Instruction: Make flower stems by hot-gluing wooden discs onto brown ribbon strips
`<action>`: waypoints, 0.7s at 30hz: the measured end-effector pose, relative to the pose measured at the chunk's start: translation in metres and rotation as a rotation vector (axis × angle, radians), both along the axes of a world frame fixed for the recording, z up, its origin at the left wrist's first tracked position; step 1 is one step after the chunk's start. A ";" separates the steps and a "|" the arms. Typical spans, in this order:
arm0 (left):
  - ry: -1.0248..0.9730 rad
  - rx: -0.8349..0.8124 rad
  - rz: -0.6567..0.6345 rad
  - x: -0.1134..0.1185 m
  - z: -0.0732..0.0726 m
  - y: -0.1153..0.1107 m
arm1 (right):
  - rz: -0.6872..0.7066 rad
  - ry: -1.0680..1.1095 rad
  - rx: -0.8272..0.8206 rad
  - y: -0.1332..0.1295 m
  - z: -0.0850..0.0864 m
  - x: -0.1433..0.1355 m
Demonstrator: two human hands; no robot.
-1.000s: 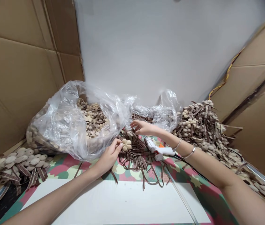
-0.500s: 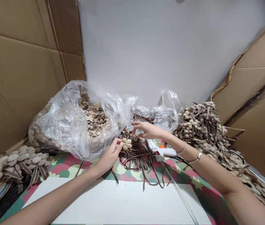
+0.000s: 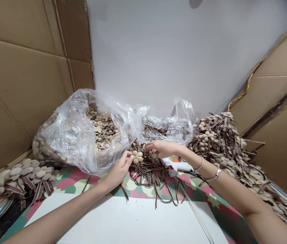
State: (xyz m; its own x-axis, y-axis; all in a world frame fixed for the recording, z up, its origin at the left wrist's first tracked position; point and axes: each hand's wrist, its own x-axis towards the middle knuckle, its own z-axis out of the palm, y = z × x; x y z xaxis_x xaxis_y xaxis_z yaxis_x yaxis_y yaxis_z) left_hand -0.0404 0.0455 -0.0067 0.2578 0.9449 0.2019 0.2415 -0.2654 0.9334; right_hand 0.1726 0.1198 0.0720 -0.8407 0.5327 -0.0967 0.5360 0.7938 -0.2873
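Observation:
Between the thumb and fingers of my left hand (image 3: 123,166) is a beige flower-shaped piece (image 3: 137,157) with rounded petals. My right hand (image 3: 162,148) reaches over a pile of brown striped ribbons (image 3: 148,173), just right of the flower. Its fingers point left and down, and their tips meet the ribbons; whether they hold one is hidden. Under my right wrist lies a white glue gun (image 3: 176,166) with an orange part, its nozzle end toward the ribbons.
A clear plastic bag (image 3: 69,125) full of beige pieces stands at the left. Another plastic bag (image 3: 181,122) with ribbons lies behind. Finished-looking flower bunches (image 3: 219,135) heap at the right, more (image 3: 18,176) at the left. A white board (image 3: 123,220) lies in front; cardboard walls (image 3: 18,84) rise beside.
My right hand has moved down onto the ribbons, its fingers now lower and closer together. My left hand still holds the flower in nearly the same place.

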 end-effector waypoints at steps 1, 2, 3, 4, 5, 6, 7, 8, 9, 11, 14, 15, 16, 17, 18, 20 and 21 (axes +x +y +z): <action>0.003 -0.001 0.001 0.000 0.000 0.000 | 0.008 -0.011 -0.010 0.000 -0.001 -0.001; 0.008 -0.001 -0.001 0.000 0.000 0.000 | 0.011 -0.017 -0.015 0.000 -0.002 -0.001; 0.013 0.000 0.000 0.000 0.000 0.000 | 0.013 -0.019 -0.018 0.001 -0.003 -0.001; 0.017 0.001 0.000 0.000 0.000 0.000 | 0.015 -0.018 -0.021 0.001 -0.003 0.000; 0.018 0.003 0.001 -0.001 0.001 0.000 | 0.015 -0.012 -0.020 0.001 -0.001 0.001; 0.018 0.006 0.003 -0.001 0.001 0.000 | 0.013 -0.004 -0.018 0.002 0.001 0.002; 0.015 0.009 0.006 -0.001 0.001 0.000 | 0.009 0.003 -0.012 0.001 0.004 0.004; 0.011 0.012 0.008 -0.001 0.001 0.000 | -0.006 0.017 -0.008 0.001 0.007 0.006; 0.007 0.014 0.008 -0.001 0.001 0.000 | -0.035 0.039 -0.009 0.000 0.011 0.008; 0.002 0.015 0.008 -0.001 0.000 0.000 | -0.108 0.112 -0.038 -0.002 0.018 0.011; -0.004 0.012 0.001 -0.001 0.001 0.000 | -0.177 0.257 -0.139 -0.005 0.024 0.014; -0.007 0.013 -0.001 -0.001 0.001 0.000 | -0.183 0.298 -0.178 -0.005 0.024 0.015; -0.007 0.014 -0.002 0.000 0.001 -0.001 | -0.195 0.334 -0.220 -0.006 0.023 0.016; -0.006 0.018 -0.002 0.000 0.002 -0.001 | -0.216 0.366 -0.267 -0.006 0.022 0.016; -0.002 0.021 0.000 0.000 0.003 -0.001 | -0.243 0.401 -0.320 -0.006 0.020 0.016; 0.006 0.029 0.006 0.000 0.004 -0.002 | -0.295 0.495 -0.447 -0.007 0.016 0.016; 0.006 0.035 0.007 0.000 0.005 -0.002 | -0.311 0.555 -0.520 -0.007 0.014 0.016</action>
